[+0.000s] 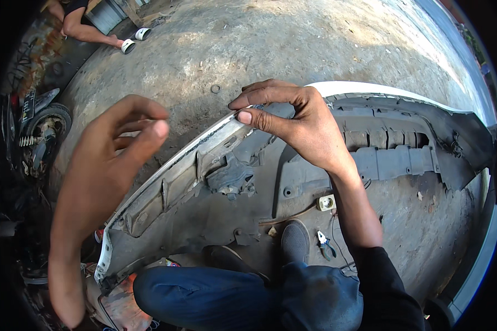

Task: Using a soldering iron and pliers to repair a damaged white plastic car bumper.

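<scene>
A car bumper lies across in front of me with its dark inner side facing up and its white edge curving along the far side. My right hand pinches that rim between thumb and fingers near the middle of the view. Anything small between the fingertips is hidden. To the left, my left hand is raised over the bumper's left part, fingers curled and thumb apart from them, with nothing visible in it. A black plastic bracket sits on the bumper's inner side below my right hand.
Pliers and a white power socket with a cable lie on the concrete floor by my shoes. A motorcycle stands at the left. At the upper left are another person's legs.
</scene>
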Demonstrator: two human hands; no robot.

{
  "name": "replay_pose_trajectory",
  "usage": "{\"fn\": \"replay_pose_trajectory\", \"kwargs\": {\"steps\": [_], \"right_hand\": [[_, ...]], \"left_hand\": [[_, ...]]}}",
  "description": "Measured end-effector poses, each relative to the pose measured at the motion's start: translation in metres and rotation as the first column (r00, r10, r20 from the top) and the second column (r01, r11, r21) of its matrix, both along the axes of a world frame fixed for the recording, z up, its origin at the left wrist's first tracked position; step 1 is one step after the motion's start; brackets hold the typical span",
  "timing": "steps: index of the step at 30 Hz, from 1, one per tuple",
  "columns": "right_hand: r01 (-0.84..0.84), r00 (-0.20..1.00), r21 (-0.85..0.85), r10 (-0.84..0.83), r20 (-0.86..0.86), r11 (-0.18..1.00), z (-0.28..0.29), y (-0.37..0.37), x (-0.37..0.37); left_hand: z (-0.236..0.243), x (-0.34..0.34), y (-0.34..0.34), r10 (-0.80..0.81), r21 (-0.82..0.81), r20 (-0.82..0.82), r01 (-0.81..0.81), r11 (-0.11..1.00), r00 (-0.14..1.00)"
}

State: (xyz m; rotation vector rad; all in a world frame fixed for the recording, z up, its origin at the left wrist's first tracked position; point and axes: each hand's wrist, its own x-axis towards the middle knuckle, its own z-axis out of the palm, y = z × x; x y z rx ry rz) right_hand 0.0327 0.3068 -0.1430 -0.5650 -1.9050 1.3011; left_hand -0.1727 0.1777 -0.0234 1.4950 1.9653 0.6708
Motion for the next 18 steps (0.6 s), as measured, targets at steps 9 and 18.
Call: {"fn": "replay_pose_trajectory", "kwargs": {"steps": [9, 18], "right_hand": [[-0.013, 0.998, -0.024, 0.012, -0.063, 1.0, 0.005, -0.001, -0.003], [-0.011, 0.999, -0.052, 0.009, -0.041, 0.999, 0.005, -0.002, -0.005]], "left_hand": [[-0.029, 0.002, 0.052, -0.072, -0.321, 0.289, 0.168, 0.932, 0.954], [-0.041, 0.001, 0.055, -0.192, -0.199, 0.304, 0.26, 0.945, 0.933]]}}
